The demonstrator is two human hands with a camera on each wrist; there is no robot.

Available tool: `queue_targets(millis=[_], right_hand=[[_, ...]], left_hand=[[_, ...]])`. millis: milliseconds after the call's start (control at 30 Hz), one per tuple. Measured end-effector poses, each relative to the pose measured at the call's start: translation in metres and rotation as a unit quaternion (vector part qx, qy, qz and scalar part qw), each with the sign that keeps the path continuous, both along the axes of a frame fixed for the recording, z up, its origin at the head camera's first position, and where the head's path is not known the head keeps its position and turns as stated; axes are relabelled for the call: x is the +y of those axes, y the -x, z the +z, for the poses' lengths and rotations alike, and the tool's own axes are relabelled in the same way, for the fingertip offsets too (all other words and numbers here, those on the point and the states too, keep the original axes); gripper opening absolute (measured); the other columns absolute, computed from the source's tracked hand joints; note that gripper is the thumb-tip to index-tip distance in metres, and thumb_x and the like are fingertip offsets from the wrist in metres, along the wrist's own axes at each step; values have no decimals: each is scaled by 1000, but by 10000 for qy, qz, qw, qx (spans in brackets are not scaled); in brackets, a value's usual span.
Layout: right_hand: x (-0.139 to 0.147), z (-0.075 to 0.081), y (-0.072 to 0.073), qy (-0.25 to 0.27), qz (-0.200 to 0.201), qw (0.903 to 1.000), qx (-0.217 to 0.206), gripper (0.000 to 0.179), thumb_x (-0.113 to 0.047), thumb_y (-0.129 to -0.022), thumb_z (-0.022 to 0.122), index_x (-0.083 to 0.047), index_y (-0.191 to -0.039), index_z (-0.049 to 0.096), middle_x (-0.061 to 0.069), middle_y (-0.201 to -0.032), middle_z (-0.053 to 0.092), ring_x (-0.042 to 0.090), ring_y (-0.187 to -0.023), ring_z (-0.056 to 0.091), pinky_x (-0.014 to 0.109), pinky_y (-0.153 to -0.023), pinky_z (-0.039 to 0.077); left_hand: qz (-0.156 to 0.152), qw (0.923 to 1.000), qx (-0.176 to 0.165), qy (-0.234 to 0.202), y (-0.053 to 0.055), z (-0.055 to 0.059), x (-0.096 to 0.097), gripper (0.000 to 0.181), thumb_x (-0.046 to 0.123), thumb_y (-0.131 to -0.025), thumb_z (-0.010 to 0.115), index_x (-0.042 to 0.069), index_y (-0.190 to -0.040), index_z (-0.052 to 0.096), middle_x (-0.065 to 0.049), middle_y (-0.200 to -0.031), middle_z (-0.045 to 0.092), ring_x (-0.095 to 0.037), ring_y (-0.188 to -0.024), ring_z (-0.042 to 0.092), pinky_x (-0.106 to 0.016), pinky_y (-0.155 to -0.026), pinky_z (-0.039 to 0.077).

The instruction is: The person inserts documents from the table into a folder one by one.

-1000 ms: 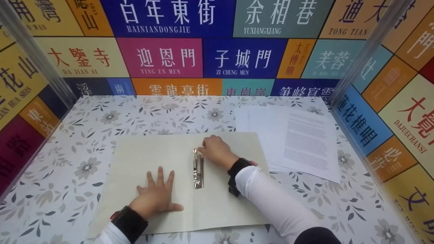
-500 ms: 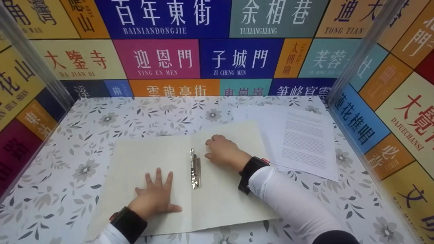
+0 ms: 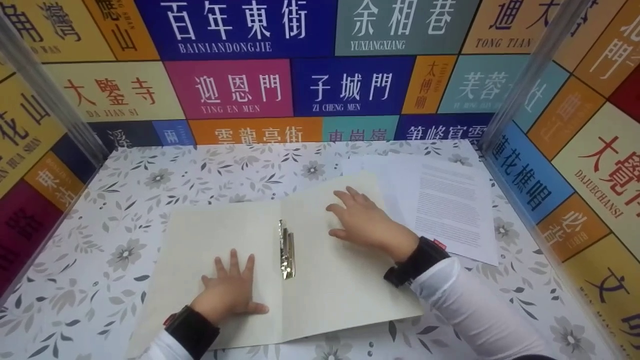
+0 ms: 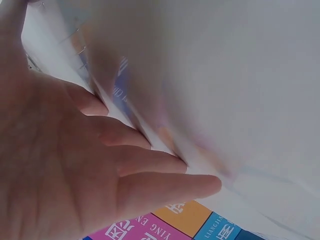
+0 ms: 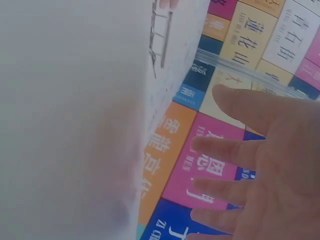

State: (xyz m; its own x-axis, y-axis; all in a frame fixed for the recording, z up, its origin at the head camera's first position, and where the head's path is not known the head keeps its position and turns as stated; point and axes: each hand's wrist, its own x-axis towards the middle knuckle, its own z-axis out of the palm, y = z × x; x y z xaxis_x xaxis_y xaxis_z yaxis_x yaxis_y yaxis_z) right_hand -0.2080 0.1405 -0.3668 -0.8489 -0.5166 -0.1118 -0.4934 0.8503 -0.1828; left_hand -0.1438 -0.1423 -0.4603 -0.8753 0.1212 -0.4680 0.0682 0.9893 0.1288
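A cream file folder (image 3: 330, 295) lies spread out on the table, its right cover raised a little at the far edge. Along the fold runs a shiny metal binder clip mechanism (image 3: 286, 250); the right wrist view shows its metal prongs (image 5: 159, 32) standing up. My left hand (image 3: 227, 287) rests with spread fingers on the left cover, and its fingertips (image 4: 202, 185) touch the surface. Over the right cover is my right hand (image 3: 372, 220), fingers apart and holding nothing; in the right wrist view a gap shows between its fingers and the cover.
Printed white sheets (image 3: 450, 210) lie at the back right, partly under the folder's right cover. The floral-patterned table (image 3: 125, 255) is bounded by panels (image 3: 225, 90) with large lettering at the back and both sides.
My right hand has left the metal mechanism and moved right over the right cover, its fingers spreading. That cover's far edge has risen. The left hand has stayed in place.
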Motion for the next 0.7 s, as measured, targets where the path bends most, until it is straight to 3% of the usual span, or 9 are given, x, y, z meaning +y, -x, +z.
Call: queue_targets(millis=[133,333,467,700], right_hand=[[30,10,-6,245,-300,9987,326,53,-34,-92,64,-6,-135,53,24,-153,31,46,-143,22,58,-117,22],[73,10,-18,489,-689,9951,518,52,-30,-92,64,-4,-135,52,27,-152,31,51,-141,24,62,-114,23],[94,10,-24,678,-863,9931,413,51,-28,-93,62,-2,-135,50,29,-151,31,53,-139,24,64,-113,23],[119,7,-19,745,-1198,9899,170,52,-27,-95,60,1,-137,48,32,-150,29,51,-139,25,64,-112,25]], left_hand=[[-45,10000,56,20,-1,9,5,125,64,-62,77,0,-152,20,-39,-153,4,-65,-136,7,-81,-100,17],[8,10000,46,-72,-2,19,9,123,58,-62,80,-4,-151,21,-43,-151,5,-63,-137,9,-79,-103,16],[100,9999,-1,-111,-2,19,8,123,56,-63,82,-4,-151,20,-42,-151,4,-61,-138,8,-81,-100,16],[191,9997,-88,-139,-2,21,6,122,52,-62,84,-3,-151,21,-39,-153,4,-60,-139,7,-84,-97,15]])
